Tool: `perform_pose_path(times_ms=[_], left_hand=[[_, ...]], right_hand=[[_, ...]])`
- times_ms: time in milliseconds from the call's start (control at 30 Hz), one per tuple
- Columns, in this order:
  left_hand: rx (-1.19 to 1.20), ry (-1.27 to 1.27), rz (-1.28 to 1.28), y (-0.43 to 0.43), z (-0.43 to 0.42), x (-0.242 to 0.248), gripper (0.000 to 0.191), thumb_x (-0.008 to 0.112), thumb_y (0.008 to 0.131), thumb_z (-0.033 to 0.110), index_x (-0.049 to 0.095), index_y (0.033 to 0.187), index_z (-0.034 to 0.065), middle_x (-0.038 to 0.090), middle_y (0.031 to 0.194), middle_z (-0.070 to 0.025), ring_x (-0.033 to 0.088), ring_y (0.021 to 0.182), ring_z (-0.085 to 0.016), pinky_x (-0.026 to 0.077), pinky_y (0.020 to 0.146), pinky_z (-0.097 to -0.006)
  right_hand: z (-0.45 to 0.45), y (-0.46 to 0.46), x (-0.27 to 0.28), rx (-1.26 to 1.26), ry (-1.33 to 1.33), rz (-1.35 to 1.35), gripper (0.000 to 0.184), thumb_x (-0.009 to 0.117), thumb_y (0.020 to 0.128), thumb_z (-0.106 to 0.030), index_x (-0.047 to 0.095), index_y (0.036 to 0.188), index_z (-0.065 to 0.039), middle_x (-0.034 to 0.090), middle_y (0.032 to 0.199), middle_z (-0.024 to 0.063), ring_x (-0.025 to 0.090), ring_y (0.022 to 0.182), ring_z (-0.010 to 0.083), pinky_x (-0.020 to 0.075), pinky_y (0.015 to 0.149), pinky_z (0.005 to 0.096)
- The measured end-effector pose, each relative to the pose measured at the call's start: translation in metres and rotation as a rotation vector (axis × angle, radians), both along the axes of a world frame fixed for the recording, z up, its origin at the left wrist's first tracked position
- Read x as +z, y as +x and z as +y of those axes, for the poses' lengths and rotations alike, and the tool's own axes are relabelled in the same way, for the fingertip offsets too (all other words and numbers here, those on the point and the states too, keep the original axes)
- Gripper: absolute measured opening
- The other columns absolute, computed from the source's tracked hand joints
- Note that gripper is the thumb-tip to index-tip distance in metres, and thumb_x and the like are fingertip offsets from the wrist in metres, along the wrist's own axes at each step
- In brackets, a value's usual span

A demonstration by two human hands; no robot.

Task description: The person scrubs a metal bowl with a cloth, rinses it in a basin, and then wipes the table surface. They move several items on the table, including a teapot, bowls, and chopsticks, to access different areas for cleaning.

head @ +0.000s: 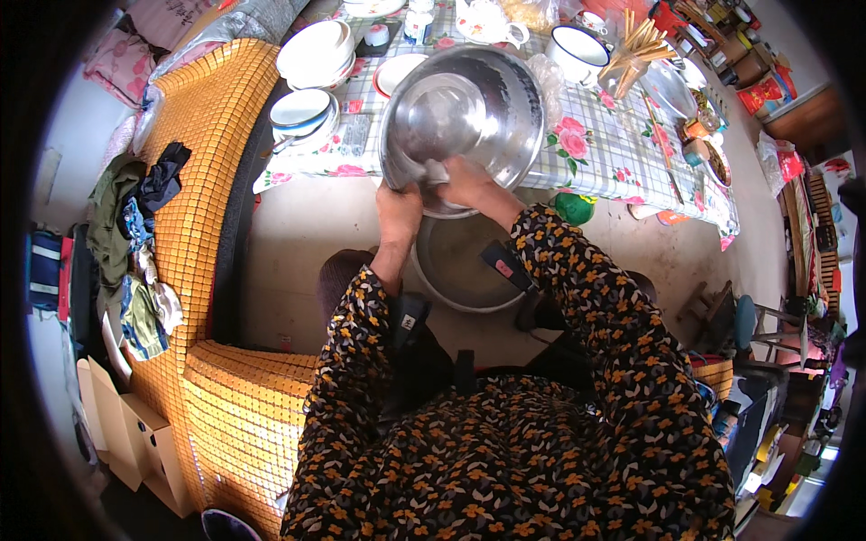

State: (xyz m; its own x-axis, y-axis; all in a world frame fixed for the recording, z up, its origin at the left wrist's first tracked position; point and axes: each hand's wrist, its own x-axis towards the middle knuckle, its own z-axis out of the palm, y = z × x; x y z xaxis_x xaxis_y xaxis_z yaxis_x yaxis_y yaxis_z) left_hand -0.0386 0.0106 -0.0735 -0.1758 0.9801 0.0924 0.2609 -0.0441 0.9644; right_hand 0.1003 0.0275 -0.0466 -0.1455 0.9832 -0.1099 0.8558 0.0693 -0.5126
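Note:
A large stainless steel basin [497, 122] is tilted up at the table's near edge, its inside facing me. My left hand [399, 209] grips the basin's rim at the lower left. Inside the lower part of the basin, my right hand [463, 181] holds a pale cloth [433, 174] against the metal; some of the cloth is hidden under the fingers. Below, between my knees, a wide basin [467, 260] with murky water stands on the floor.
A checked, rose-patterned tablecloth [595, 162] bears stacked white bowls [314, 54], an enamel pot [577, 54] and a jar of chopsticks [626, 71]. At left runs a seat with a tan tile mat [203, 169], clothes [139, 237] on it. An open cardboard box [139, 433] lies lower left.

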Motion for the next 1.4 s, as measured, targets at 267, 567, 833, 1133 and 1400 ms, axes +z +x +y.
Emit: perform_pose_path(times_ms=[267,567,833,1133,1400], left_hand=[[0.012,-0.042,0.022,0.001,0.001,-0.003,0.027,0.051,0.071,0.010,0.056,0.090,-0.0079,0.062,0.081,-0.0140,0.057,0.074,-0.018,0.044,0.067,-0.0306],[-0.008,-0.014,0.002,0.003,-0.005,0.011,0.029,0.049,0.071,0.008,0.054,0.097,-0.0056,0.060,0.086,-0.0247,0.057,0.089,-0.038,0.044,0.075,-0.0385],[-0.001,-0.058,0.055,0.002,-0.006,0.014,0.030,0.051,0.071,0.008,0.054,0.099,-0.0046,0.060,0.087,-0.0231,0.058,0.088,-0.036,0.045,0.075,-0.0374],[-0.050,0.071,0.011,0.003,-0.007,0.010,0.032,0.047,0.072,0.005,0.053,0.102,-0.0034,0.060,0.089,-0.0232,0.058,0.089,-0.035,0.045,0.076,-0.0366],[-0.034,0.000,0.007,0.007,-0.006,0.011,0.034,0.048,0.071,0.005,0.053,0.103,-0.0032,0.060,0.091,-0.0224,0.058,0.091,-0.034,0.045,0.078,-0.0368]], right_hand=[[0.004,0.002,0.005,-0.015,-0.085,0.048,0.034,0.065,0.065,-0.024,0.062,0.087,0.001,0.061,0.087,0.0197,0.059,0.088,0.0324,0.0467,0.076,0.0381],[0.006,0.009,0.001,-0.023,-0.043,-0.078,0.032,0.067,0.063,-0.022,0.062,0.086,-0.001,0.060,0.092,0.0199,0.058,0.089,0.0323,0.0473,0.076,0.0373],[-0.004,0.010,0.017,-0.043,0.024,-0.161,0.028,0.066,0.064,-0.022,0.063,0.081,0.000,0.061,0.086,0.0202,0.059,0.085,0.0331,0.0477,0.075,0.0381],[0.007,0.034,-0.007,-0.059,0.254,-0.377,0.028,0.062,0.069,-0.017,0.060,0.091,0.000,0.060,0.088,0.0193,0.059,0.085,0.0310,0.0487,0.073,0.0375],[0.004,0.007,-0.002,-0.079,-0.062,-0.106,0.030,0.065,0.066,-0.024,0.063,0.082,0.001,0.061,0.088,0.0206,0.059,0.086,0.0323,0.0480,0.074,0.0372]])
